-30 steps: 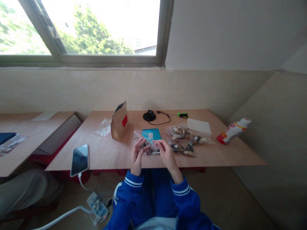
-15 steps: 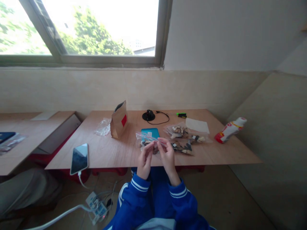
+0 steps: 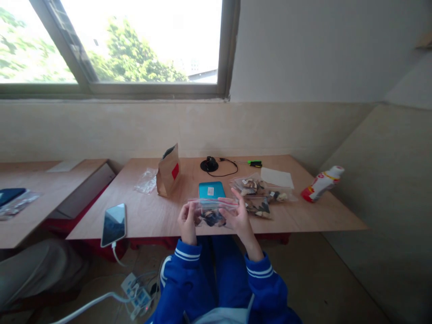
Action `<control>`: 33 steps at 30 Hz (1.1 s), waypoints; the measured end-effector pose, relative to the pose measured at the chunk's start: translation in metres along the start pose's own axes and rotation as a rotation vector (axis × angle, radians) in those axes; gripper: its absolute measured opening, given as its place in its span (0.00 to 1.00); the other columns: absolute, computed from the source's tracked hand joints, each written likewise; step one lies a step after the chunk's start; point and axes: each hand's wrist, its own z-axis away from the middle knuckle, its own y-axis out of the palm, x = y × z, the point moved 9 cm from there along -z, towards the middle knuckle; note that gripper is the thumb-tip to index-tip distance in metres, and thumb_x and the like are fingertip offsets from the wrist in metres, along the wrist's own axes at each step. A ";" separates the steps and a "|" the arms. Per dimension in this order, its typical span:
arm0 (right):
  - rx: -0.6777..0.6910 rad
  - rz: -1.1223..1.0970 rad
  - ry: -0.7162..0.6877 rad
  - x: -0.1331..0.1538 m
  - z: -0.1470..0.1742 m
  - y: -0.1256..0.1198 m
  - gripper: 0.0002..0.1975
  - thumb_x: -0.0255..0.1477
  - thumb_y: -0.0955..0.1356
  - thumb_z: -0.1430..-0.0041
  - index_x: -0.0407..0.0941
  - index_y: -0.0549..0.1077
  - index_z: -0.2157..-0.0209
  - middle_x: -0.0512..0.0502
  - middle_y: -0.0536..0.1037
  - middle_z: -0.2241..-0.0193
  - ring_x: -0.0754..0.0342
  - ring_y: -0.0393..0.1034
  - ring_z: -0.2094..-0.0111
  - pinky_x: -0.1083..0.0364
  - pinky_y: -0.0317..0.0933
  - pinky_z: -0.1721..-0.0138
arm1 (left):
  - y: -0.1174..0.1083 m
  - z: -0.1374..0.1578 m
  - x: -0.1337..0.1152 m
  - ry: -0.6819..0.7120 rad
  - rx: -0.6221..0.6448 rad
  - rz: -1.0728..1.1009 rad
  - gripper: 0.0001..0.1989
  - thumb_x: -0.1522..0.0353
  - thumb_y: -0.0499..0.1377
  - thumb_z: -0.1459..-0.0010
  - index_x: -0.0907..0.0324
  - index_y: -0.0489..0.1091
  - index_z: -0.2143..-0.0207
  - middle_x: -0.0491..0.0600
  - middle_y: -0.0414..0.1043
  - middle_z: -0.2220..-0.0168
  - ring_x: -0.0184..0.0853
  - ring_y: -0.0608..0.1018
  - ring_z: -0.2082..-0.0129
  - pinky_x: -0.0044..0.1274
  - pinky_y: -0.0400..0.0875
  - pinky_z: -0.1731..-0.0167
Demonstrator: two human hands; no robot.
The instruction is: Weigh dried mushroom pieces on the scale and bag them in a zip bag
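The person is holding a zip bag (image 3: 212, 214) of dark pieces up over the near edge of the table (image 3: 151, 216), the left hand (image 3: 187, 219) gripping its left end and the right hand (image 3: 239, 213) its right. The step looks like sealing; running fingers along the red strip would probably finish it.

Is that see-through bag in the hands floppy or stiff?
Probably floppy: the bag is thin clear plastic, held stretched between the left hand and right hand. Likely light, with only a few dark pieces inside. Its shiny film may be a bit slippery.
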 end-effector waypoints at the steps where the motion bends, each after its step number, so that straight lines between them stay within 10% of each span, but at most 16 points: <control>1: 0.043 -0.005 0.033 -0.008 0.000 0.002 0.46 0.33 0.75 0.55 0.48 0.49 0.39 0.41 0.76 0.55 0.49 0.74 0.56 0.48 0.69 0.54 | -0.002 0.000 0.000 0.001 -0.025 0.013 0.21 0.52 0.63 0.53 0.61 0.69 0.69 0.44 0.72 0.78 0.25 0.69 0.83 0.15 0.56 0.87; 8: 0.233 0.047 0.283 -0.045 0.012 0.000 0.29 0.28 0.76 0.59 0.45 0.69 0.53 0.45 0.80 0.64 0.54 0.75 0.71 0.58 0.68 0.76 | -0.008 -0.003 -0.010 0.079 -0.089 -0.016 0.21 0.51 0.61 0.51 0.60 0.68 0.67 0.42 0.69 0.79 0.24 0.69 0.84 0.14 0.55 0.88; 18: 0.340 0.147 0.353 -0.033 0.022 -0.013 0.18 0.33 0.75 0.57 0.40 0.77 0.63 0.45 0.81 0.72 0.53 0.75 0.75 0.52 0.70 0.69 | -0.011 0.001 -0.031 0.217 -0.095 -0.123 0.20 0.51 0.58 0.48 0.60 0.66 0.72 0.35 0.50 0.87 0.20 0.54 0.89 0.14 0.48 0.89; 23: 0.244 0.276 0.123 0.009 0.014 -0.024 0.20 0.38 0.70 0.46 0.46 0.74 0.53 0.42 0.77 0.54 0.48 0.72 0.53 0.46 0.65 0.50 | -0.009 0.000 -0.039 0.245 -0.044 -0.091 0.18 0.52 0.58 0.46 0.59 0.64 0.71 0.36 0.53 0.86 0.20 0.55 0.88 0.13 0.47 0.88; 33: -0.156 0.260 -0.012 -0.002 0.001 -0.035 0.20 0.45 0.67 0.46 0.45 0.70 0.58 0.40 0.76 0.55 0.48 0.71 0.53 0.47 0.65 0.51 | 0.004 0.009 -0.031 0.243 0.086 -0.051 0.18 0.53 0.58 0.46 0.58 0.62 0.73 0.38 0.57 0.85 0.22 0.60 0.86 0.14 0.54 0.85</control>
